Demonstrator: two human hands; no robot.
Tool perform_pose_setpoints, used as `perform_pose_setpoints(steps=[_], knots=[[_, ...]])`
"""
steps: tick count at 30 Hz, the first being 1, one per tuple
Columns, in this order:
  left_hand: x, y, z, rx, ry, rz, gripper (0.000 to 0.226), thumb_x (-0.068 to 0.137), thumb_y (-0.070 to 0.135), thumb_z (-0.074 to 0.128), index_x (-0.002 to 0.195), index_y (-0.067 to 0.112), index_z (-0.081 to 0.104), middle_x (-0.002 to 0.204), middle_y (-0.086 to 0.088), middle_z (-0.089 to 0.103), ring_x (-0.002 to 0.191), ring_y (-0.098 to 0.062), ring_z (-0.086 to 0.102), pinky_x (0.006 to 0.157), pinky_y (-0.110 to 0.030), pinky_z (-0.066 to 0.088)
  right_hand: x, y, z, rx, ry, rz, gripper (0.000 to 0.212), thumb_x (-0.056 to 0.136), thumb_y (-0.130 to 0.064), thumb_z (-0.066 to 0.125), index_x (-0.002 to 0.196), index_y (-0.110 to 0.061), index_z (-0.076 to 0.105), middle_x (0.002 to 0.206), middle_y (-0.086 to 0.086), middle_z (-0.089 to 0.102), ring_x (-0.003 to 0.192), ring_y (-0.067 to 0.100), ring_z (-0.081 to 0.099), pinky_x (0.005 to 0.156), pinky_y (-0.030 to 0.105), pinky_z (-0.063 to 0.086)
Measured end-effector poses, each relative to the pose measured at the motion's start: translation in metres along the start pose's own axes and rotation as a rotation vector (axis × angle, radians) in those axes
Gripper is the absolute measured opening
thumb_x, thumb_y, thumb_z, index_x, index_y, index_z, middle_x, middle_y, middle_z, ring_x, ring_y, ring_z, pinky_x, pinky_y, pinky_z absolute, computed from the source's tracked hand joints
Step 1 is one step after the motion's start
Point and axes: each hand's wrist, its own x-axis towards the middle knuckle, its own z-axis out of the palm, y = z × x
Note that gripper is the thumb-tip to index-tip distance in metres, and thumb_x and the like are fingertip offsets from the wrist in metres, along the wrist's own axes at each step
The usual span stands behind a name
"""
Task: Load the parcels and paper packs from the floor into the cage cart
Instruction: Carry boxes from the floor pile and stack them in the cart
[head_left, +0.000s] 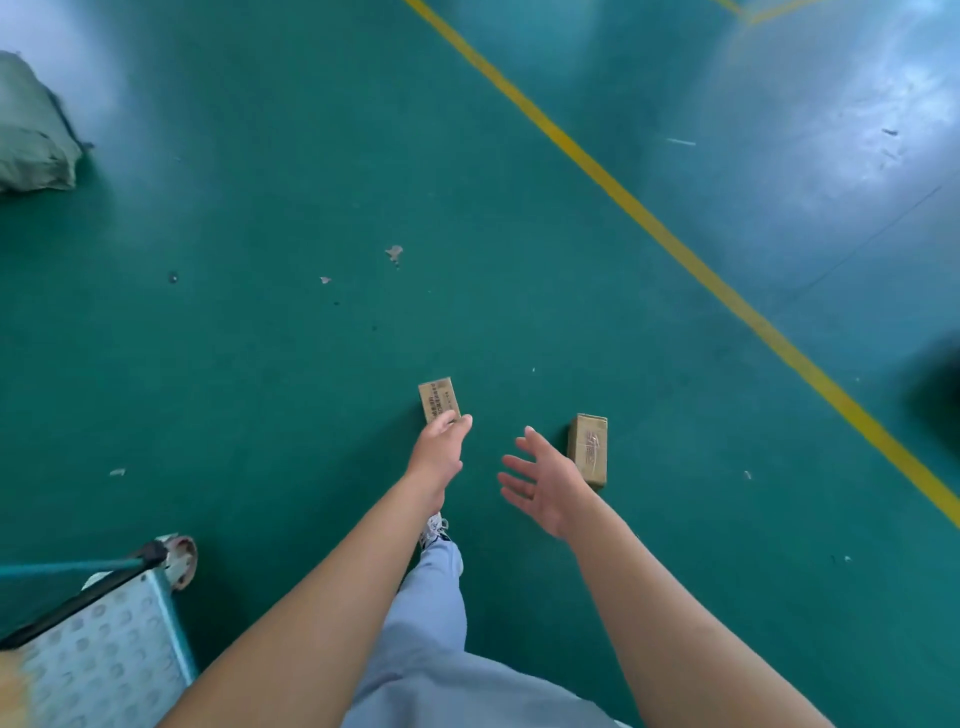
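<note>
Two small brown cardboard parcels lie on the green floor. The left parcel (439, 397) has a printed label on top; my left hand (437, 447) reaches out to it, fingertips at its near edge, and whether they touch it I cannot tell. The right parcel (588, 448) stands just beyond my right hand (540, 480), which hovers with fingers spread and holds nothing. A corner of the cage cart (111, 660), with a perforated light-blue deck and a wheel, shows at the lower left.
A grey-green sack (34, 127) lies at the far left. A yellow floor line (675, 244) runs diagonally across the right side. My leg in light-blue trousers and a shoe (434, 530) is under my arms. Small scraps dot the floor.
</note>
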Motion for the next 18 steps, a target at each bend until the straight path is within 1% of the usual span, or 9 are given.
perform_pose_setpoints(steps=[2, 5, 8, 10, 13, 15, 18], knots=[[0.036, 0.024, -0.004, 0.004, 0.001, -0.031, 0.056, 0.105, 0.041, 0.053, 0.157, 0.025, 0.039, 0.158, 0.002, 0.044, 0.129, -0.021, 0.051, 0.113, -0.04, 0.044, 0.026, -0.029, 0.015, 0.01, 0.018, 0.024, 0.049, 0.105, -0.048, 0.052, 0.144, -0.019, 0.053, 0.134, 0.009, 0.061, 0.117, 0.03, 0.063, 0.096, 0.041, 0.055], [0.079, 0.052, -0.01, 0.037, -0.019, -0.064, 0.056, 0.105, 0.04, 0.053, 0.157, 0.026, 0.038, 0.157, 0.003, 0.045, 0.127, -0.019, 0.051, 0.113, -0.04, 0.044, 0.06, -0.066, 0.033, 0.039, 0.041, 0.04, 0.049, 0.106, -0.046, 0.052, 0.145, -0.017, 0.052, 0.135, 0.009, 0.061, 0.118, 0.029, 0.063, 0.096, 0.04, 0.054], [0.12, 0.069, -0.016, 0.069, -0.018, -0.095, 0.055, 0.105, 0.04, 0.053, 0.157, 0.025, 0.039, 0.156, 0.003, 0.046, 0.131, -0.019, 0.05, 0.11, -0.037, 0.045, 0.095, -0.088, 0.047, 0.04, 0.06, 0.058, 0.048, 0.106, -0.043, 0.052, 0.146, -0.016, 0.052, 0.136, 0.01, 0.061, 0.119, 0.029, 0.063, 0.097, 0.04, 0.054], [0.147, 0.076, -0.022, 0.097, -0.009, -0.114, 0.054, 0.106, 0.038, 0.052, 0.156, 0.025, 0.039, 0.155, 0.002, 0.047, 0.132, -0.019, 0.05, 0.111, -0.038, 0.045, 0.12, -0.097, 0.055, 0.015, 0.06, 0.086, 0.048, 0.106, -0.043, 0.051, 0.146, -0.016, 0.052, 0.137, 0.01, 0.061, 0.118, 0.029, 0.063, 0.098, 0.04, 0.054], [0.188, 0.074, -0.033, 0.112, 0.011, -0.154, 0.053, 0.107, 0.035, 0.052, 0.156, 0.023, 0.039, 0.155, 0.0, 0.047, 0.134, -0.019, 0.049, 0.111, -0.037, 0.045, 0.168, -0.098, 0.066, -0.024, 0.044, 0.132, 0.048, 0.106, -0.044, 0.05, 0.144, -0.016, 0.053, 0.139, 0.01, 0.06, 0.12, 0.029, 0.062, 0.1, 0.04, 0.052], [0.225, 0.063, -0.042, 0.109, 0.038, -0.202, 0.053, 0.107, 0.034, 0.053, 0.156, 0.021, 0.039, 0.155, -0.001, 0.046, 0.134, -0.02, 0.048, 0.11, -0.036, 0.044, 0.209, -0.093, 0.074, -0.063, 0.04, 0.17, 0.047, 0.106, -0.046, 0.05, 0.143, -0.016, 0.055, 0.139, 0.009, 0.06, 0.12, 0.029, 0.062, 0.098, 0.039, 0.052], [0.28, 0.033, -0.056, 0.091, 0.081, -0.283, 0.058, 0.106, 0.036, 0.054, 0.159, 0.021, 0.036, 0.157, -0.001, 0.043, 0.124, -0.019, 0.049, 0.112, -0.037, 0.044, 0.271, -0.079, 0.082, -0.127, 0.036, 0.228, 0.047, 0.105, -0.046, 0.051, 0.141, -0.015, 0.057, 0.138, 0.008, 0.061, 0.12, 0.029, 0.063, 0.097, 0.039, 0.052]])
